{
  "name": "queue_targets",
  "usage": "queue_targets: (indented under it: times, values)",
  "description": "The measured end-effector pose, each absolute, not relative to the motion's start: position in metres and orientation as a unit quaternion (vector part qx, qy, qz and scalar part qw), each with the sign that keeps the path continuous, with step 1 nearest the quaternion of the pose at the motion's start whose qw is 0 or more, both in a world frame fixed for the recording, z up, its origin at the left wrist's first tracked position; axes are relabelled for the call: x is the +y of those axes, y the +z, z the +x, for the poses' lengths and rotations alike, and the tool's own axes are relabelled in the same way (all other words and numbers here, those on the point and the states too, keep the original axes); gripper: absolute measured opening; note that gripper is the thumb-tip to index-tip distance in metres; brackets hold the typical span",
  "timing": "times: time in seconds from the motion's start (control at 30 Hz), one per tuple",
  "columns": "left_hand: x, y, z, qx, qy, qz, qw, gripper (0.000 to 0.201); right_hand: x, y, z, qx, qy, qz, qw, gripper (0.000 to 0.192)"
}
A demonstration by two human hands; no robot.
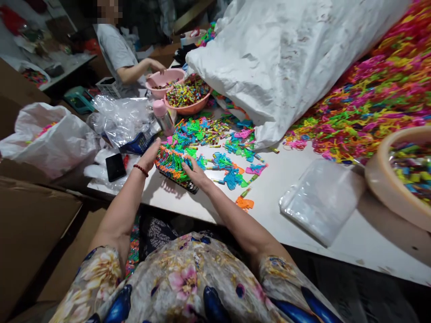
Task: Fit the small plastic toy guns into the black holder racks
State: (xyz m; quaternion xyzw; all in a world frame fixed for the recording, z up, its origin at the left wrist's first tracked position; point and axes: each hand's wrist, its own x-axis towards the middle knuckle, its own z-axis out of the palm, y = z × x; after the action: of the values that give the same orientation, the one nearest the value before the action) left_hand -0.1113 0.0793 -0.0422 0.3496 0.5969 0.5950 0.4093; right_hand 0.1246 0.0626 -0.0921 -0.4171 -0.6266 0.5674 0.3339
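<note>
My left hand (150, 155), with a beaded bracelet at the wrist, rests with straight fingers against the left end of a packed row of small bright plastic toys (173, 162). The toys stand close together in a dark, low basket (188, 185) near the table's front edge. At the right end of the row, my right hand (197, 174) touches the toys with its fingers and thumb apart. Its fingertips are partly hidden. Right of it lie loose blue toys (232, 178), an orange pistol-shaped toy (245, 203) and small wrapped tubes (252, 179).
Behind the basket stand a pink-capped bottle (164, 117) and a bowl of wrapped pieces (186, 96). A white sack (269, 58), clear plastic bags (323, 202) and a large tub (387, 175) are to the right. A phone (115, 167) lies left. Another person (121, 58) reaches toward a pink basin (163, 83).
</note>
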Motion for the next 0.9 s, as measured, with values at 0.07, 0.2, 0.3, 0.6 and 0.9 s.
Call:
queue_targets:
  times: [0.07,0.2,0.3,0.6,0.9]
  values:
    - [0.075,-0.041,-0.118,0.608,0.623,0.295,0.395,0.058,0.060,-0.094,0.129,-0.602,0.583,-0.410,0.360,0.101]
    - [0.060,-0.057,-0.116,0.566,0.693,0.188,0.406,0.074,0.051,-0.101,0.126,-0.559,0.601,-0.410,0.398,0.111]
    - [0.047,-0.077,-0.097,0.534,0.693,0.167,0.454,0.079,0.046,-0.104,0.116,-0.536,0.606,-0.420,0.411,0.107]
    - [0.045,-0.094,-0.067,0.446,0.717,0.183,0.503,0.076,0.032,-0.105,0.098,-0.536,0.581,-0.460,0.404,0.106]
    - [0.058,-0.098,-0.083,0.431,0.679,0.192,0.562,0.065,0.010,-0.107,0.084,-0.544,0.567,-0.447,0.428,0.105]
